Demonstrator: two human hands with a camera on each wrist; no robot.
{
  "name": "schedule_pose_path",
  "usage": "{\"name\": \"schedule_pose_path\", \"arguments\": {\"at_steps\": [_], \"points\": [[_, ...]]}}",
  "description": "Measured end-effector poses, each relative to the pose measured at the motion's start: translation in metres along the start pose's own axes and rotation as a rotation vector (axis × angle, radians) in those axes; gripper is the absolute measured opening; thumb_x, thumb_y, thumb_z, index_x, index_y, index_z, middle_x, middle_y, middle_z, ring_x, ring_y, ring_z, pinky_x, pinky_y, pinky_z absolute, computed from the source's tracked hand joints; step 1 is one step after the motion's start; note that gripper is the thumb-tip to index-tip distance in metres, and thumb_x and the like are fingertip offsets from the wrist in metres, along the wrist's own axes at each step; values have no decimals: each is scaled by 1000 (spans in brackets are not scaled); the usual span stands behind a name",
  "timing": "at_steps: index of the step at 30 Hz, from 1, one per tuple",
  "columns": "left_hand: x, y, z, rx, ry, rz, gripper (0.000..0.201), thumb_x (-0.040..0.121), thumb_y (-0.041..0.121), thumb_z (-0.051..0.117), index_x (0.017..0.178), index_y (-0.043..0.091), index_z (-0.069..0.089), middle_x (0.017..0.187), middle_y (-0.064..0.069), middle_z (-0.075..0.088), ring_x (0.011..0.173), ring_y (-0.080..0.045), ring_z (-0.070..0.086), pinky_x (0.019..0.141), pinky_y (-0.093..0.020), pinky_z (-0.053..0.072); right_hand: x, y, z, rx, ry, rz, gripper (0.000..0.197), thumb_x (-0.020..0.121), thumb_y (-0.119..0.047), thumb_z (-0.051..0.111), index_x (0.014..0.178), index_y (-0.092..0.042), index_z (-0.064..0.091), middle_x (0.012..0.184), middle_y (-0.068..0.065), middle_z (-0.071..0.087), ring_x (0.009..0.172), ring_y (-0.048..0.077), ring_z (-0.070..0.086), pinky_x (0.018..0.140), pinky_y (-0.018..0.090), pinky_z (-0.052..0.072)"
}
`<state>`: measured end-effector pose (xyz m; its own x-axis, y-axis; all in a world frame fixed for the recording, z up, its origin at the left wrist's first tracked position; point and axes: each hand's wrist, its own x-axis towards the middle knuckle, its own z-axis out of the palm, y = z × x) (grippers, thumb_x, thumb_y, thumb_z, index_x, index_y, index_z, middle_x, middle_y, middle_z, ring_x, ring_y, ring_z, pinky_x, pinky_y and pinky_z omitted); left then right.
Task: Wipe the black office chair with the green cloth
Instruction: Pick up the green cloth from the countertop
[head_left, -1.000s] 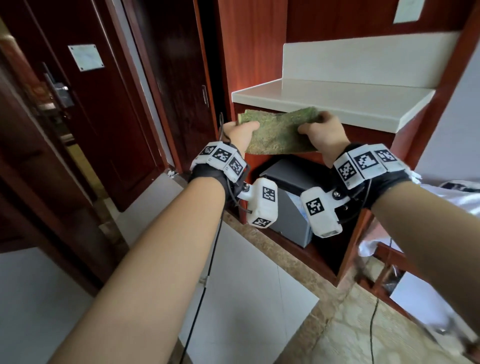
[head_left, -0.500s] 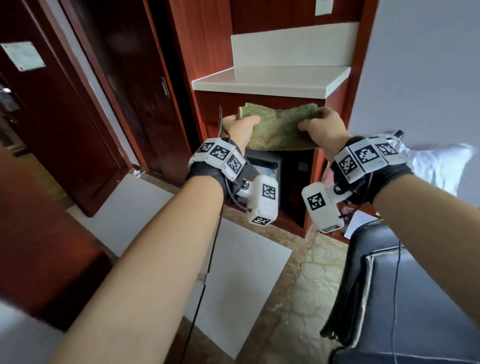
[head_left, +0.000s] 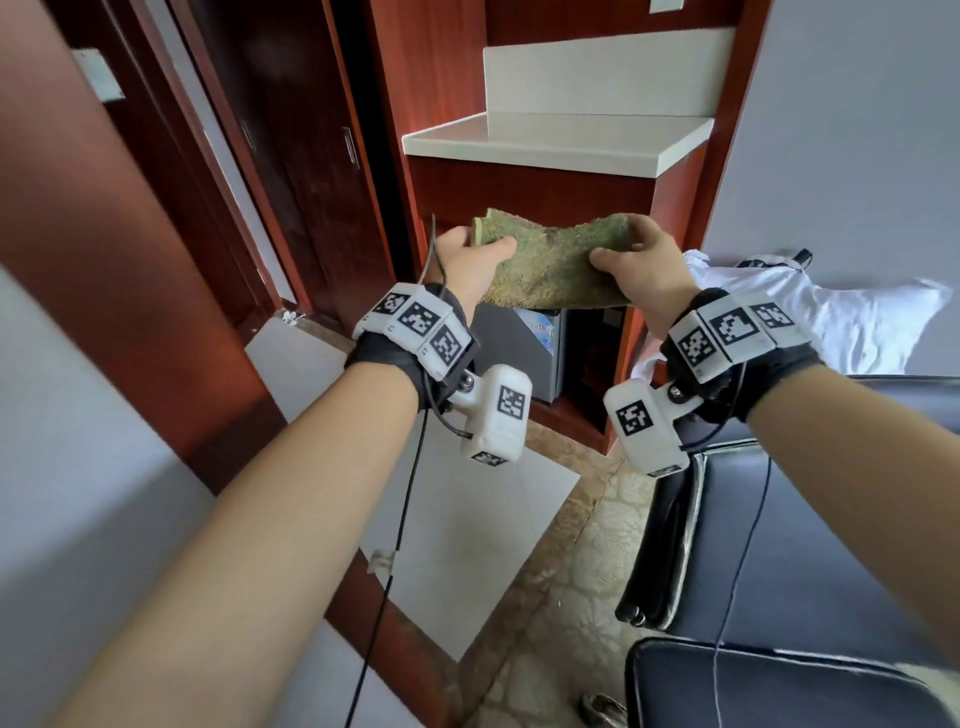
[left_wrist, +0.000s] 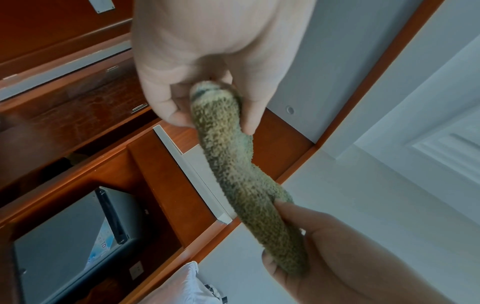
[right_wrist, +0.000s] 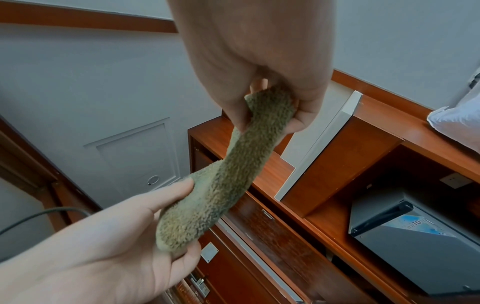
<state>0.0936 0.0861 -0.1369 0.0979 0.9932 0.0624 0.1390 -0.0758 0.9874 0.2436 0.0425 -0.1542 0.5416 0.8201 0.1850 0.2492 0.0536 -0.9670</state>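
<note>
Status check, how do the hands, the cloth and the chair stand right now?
Left hand and right hand each grip one end of the green cloth, held up in the air. Black chair low on the right, untouched. Nothing in between.

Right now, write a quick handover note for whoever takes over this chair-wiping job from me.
Left hand: grips the left end of the green cloth, thumb on top.
Right hand: grips the cloth's right end.
The cloth is stretched between both hands in the air, in front of the wooden cabinet with the white countertop.
The black office chair is at lower right, below the right forearm; the cloth is not touching it.
Done: cloth in hand. Left: bring it down to the chair and wipe it.
</note>
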Motion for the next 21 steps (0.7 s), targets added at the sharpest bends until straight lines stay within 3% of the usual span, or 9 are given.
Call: {"name": "schedule_pose_path", "arguments": {"at_steps": [5, 8, 10, 13, 18, 21], "points": [[-46, -12, -22, 20, -7, 113, 15, 89, 10, 63, 97, 10, 50, 83, 2, 51, 67, -4, 45, 59, -16, 38, -53, -3, -4, 12, -1, -5, 42, 87, -7, 62, 126, -11, 51, 104, 2, 55, 98, 17, 56, 90, 30, 49], [-83, -30, -43, 57, -13, 143, 12, 88, 12, 65, 91, 16, 53, 79, 5, 53, 66, -3, 48, 56, -9, 41, -100, 4, -5, -20, -12, 2, 41, 88, -8, 62, 127, -11, 50, 102, 0, 54, 93, 13, 54, 76, 18, 47], [-104, -45, -57, 94, -14, 139, 14, 85, 18, 68, 94, 16, 58, 86, -1, 62, 76, -13, 58, 71, -21, 49, -130, 8, -3, -57, -24, 8, 40, 88, -9, 61, 126, -11, 51, 101, -1, 54, 92, 11, 53, 64, 10, 45], [-132, -59, -75, 127, 12, 118, 20, 81, 23, 71, 97, 16, 61, 100, -9, 67, 91, -23, 64, 85, -38, 52, -167, 9, -2, -77, -30, 19, 41, 87, -10, 62, 126, -13, 51, 102, -1, 55, 96, 13, 56, 76, 17, 46], [-166, -60, -91, 162, 9, 129, 39, 72, 34, 72, 104, 13, 65, 102, -6, 68, 95, -22, 63, 88, -40, 51, -208, 5, -8, -72, -27, 28, 41, 87, -11, 62, 127, -13, 51, 108, 1, 58, 96, 13, 56, 83, 23, 48], [-176, -64, -95, 196, 10, 152, 48, 67, 41, 70, 106, 14, 65, 104, -4, 66, 97, -19, 62, 88, -37, 50, -221, 7, -11, -88, -27, 23, 39, 87, -10, 62, 125, -11, 51, 105, 0, 56, 93, 12, 54, 77, 20, 47]]}}
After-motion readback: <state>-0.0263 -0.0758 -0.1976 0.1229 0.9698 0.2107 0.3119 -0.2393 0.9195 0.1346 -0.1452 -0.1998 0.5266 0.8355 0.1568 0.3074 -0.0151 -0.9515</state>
